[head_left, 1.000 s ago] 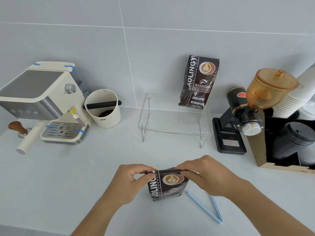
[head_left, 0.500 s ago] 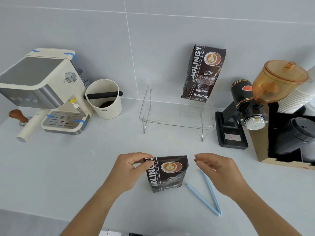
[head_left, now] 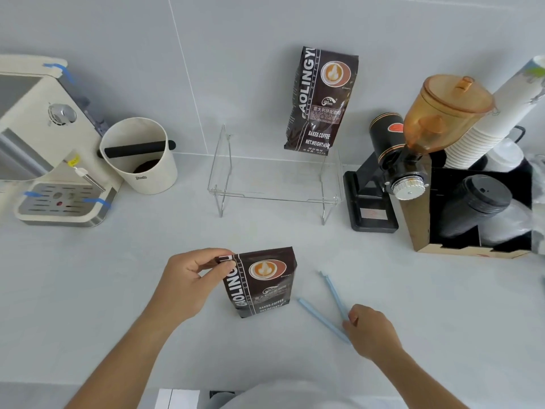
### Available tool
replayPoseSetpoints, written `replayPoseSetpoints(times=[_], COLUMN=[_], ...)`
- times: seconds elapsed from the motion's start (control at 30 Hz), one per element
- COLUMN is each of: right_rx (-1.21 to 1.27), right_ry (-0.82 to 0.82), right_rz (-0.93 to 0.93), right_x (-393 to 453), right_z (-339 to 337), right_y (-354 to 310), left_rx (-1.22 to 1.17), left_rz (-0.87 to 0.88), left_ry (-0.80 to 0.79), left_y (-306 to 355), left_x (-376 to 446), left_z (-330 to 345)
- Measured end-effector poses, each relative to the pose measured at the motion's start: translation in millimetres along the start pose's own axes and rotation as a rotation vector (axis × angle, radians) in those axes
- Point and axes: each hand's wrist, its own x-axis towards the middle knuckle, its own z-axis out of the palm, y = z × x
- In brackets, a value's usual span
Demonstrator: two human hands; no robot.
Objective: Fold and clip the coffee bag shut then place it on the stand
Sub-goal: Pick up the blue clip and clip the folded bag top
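Observation:
A short dark coffee bag with its top folded down stands upright on the white counter in front of me. My left hand pinches the folded top at the bag's left corner. To the right of the bag lies a light blue clip, spread open in a V. My right hand has its fingers closed on the clip's hinged end, and the clip rests on the counter. Behind stands the clear acrylic stand, with a second, taller coffee bag upright on its right side against the wall.
An espresso machine and a white knock box stand at the left. A black grinder with an amber hopper and a box of cups and lids stand at the right, close beside the stand.
My right hand let go of the bag's folded top and moved right and toward me onto the blue clip's hinged end. My left hand kept hold of the fold.

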Motion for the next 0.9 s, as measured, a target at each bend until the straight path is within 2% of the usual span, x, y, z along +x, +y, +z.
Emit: replayPoseSetpoints(times=[0.27, 0.53, 0.7, 0.9], right_rx=[0.117, 0.524, 0.891, 1.066], right_ry=[0.158, 0.215, 0.17, 0.091], right_rz=[-0.146, -0.284, -0.353, -0.486], right_x=[-0.4, -5.6, -13.5, -18.3], right_z=[-10.8, -58.0, -93.3, -124.1], right_y=[0.9, -17.4, -35.9, -47.5], left_rx=[0.03, 0.03, 0.038, 0.034], left_rz=[0.008, 0.015, 0.009, 0.025], left_ry=[0.046, 0.081, 0.06, 0.001], left_y=[4.1, 4.5, 2.2, 5.7], left_x=[0.1, 3.1, 4.5, 5.9], left_z=[3.0, 5.5, 3.7, 1.6])
